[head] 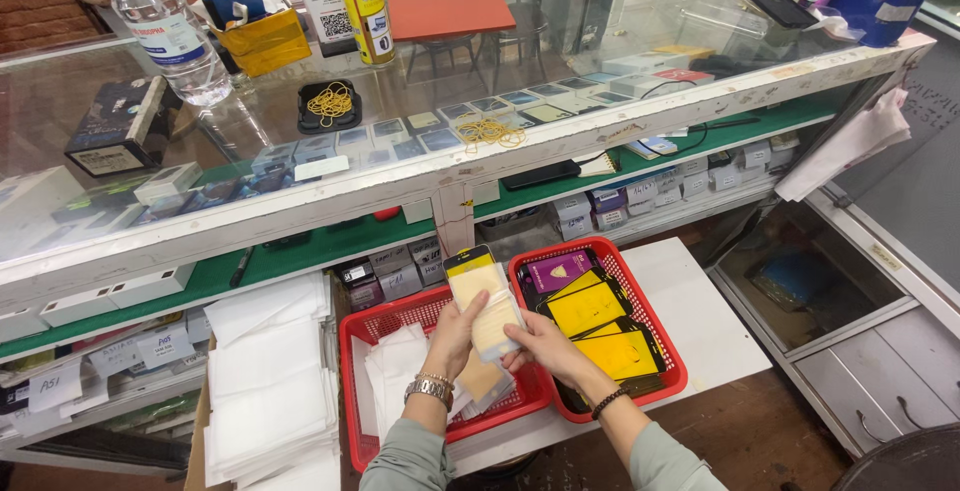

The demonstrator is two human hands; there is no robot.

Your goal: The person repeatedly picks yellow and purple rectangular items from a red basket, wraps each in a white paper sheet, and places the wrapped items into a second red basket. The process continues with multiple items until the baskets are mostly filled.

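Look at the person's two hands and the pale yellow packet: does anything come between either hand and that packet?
Nothing visible does. The left hand and the right hand both already grip the pale yellow packet directly, holding it above the two red baskets.

White table (700,321): two red baskets (390,326), (640,296).

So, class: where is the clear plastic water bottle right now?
In the head view the water bottle stands upright at the far left of the glass counter top, beside a yellow box and behind a dark box.
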